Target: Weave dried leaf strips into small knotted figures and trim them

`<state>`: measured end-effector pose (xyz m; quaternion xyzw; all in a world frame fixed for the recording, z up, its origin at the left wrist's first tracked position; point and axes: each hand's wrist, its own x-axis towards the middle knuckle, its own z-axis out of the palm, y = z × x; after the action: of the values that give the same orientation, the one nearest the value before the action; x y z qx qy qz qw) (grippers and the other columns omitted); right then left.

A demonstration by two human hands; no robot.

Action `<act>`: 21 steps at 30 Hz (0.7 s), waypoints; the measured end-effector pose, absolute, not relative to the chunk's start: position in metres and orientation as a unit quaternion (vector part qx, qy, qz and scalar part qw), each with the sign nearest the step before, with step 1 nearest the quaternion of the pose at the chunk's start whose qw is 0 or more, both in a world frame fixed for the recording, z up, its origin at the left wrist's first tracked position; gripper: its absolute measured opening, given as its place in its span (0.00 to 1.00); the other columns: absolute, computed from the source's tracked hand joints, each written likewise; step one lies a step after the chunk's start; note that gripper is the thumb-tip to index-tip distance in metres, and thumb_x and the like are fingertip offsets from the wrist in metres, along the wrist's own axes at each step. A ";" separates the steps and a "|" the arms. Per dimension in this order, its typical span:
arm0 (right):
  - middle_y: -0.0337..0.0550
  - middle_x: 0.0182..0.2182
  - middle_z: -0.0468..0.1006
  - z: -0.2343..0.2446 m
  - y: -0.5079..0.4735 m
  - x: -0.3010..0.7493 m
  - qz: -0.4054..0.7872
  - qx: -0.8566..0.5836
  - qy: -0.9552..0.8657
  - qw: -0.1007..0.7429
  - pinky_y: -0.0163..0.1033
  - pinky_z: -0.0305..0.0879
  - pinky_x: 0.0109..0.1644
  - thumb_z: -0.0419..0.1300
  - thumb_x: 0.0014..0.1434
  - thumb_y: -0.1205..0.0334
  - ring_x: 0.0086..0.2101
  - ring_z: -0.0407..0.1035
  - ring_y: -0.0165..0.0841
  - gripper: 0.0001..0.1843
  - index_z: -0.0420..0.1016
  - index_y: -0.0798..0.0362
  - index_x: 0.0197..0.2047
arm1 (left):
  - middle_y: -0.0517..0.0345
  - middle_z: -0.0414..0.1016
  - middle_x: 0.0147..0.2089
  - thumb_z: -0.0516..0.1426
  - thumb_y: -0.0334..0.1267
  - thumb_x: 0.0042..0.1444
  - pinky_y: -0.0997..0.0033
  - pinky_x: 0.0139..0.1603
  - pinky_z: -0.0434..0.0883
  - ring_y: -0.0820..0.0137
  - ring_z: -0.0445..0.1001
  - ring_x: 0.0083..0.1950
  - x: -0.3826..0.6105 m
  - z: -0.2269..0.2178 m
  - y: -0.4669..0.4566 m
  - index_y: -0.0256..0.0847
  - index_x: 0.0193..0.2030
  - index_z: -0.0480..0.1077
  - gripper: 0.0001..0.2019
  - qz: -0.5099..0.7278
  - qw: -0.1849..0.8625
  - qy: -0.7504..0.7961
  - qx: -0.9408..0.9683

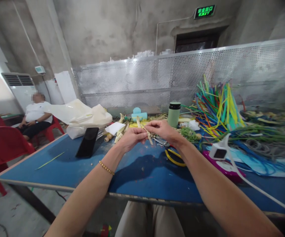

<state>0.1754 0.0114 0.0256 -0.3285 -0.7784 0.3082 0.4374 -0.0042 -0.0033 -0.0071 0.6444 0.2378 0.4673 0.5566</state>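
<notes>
Both my hands meet above the middle of the blue table [142, 177]. Between them is a pale, straw-like strip [150, 139], with one end rising above my fingers and another hanging below. My left hand [134, 137] pinches it from the left, a gold bracelet [106, 168] on that wrist. From the right, my right hand [161, 129] closes on the same strip, palm down. Scissors with yellow-and-black handles [174, 158] lie below my right hand, their blades partly behind it. More pale dried husks [120, 133] lie behind my left hand. Fine detail at the fingertips is blurred.
A black phone [87, 142] and plastic bags [88, 113] lie at left. A green tumbler [174, 114] stands behind my right hand. Colourful strips [221, 108], a purple power strip [227, 168] and its white cable [253, 189] occupy the right. A person [37, 112] sits far left.
</notes>
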 end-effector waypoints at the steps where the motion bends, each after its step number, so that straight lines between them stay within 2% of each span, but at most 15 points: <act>1: 0.40 0.26 0.76 0.025 0.011 0.175 0.320 -0.323 -0.774 0.441 0.35 0.63 0.33 0.65 0.51 0.51 0.28 0.67 0.29 0.15 0.78 0.56 0.30 | 0.53 0.72 0.28 0.66 0.39 0.48 0.71 0.30 0.60 0.76 0.66 0.26 -0.004 -0.006 -0.004 0.30 0.29 0.75 0.11 0.464 0.566 0.238 0.638; 6: 0.38 0.24 0.73 0.023 0.011 0.171 0.380 -0.319 -0.742 0.451 0.35 0.61 0.31 0.66 0.48 0.51 0.25 0.64 0.28 0.15 0.75 0.56 0.27 | 0.55 0.71 0.24 0.67 0.46 0.47 0.71 0.29 0.61 0.75 0.67 0.24 -0.001 -0.004 -0.007 0.31 0.28 0.74 0.17 0.475 0.609 0.239 0.589; 12: 0.37 0.21 0.71 0.017 0.013 0.162 0.382 -0.327 -0.721 0.476 0.34 0.58 0.29 0.65 0.49 0.53 0.23 0.61 0.26 0.14 0.72 0.56 0.25 | 0.60 0.68 0.22 0.71 0.41 0.40 0.73 0.26 0.60 0.77 0.66 0.23 0.002 -0.003 -0.009 0.32 0.25 0.73 0.15 0.490 0.625 0.232 0.561; 21: 0.36 0.20 0.69 0.016 0.015 0.160 0.374 -0.336 -0.698 0.510 0.35 0.57 0.28 0.66 0.46 0.49 0.23 0.59 0.26 0.18 0.71 0.56 0.23 | 0.59 0.68 0.22 0.70 0.41 0.43 0.74 0.25 0.60 0.78 0.66 0.22 0.004 -0.005 -0.010 0.30 0.27 0.73 0.16 0.476 0.623 0.243 0.571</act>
<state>0.1601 0.0147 0.0158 -0.3358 -0.6979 0.3736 0.5105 0.0039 -0.0096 -0.0046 0.5713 0.2426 0.4764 0.6228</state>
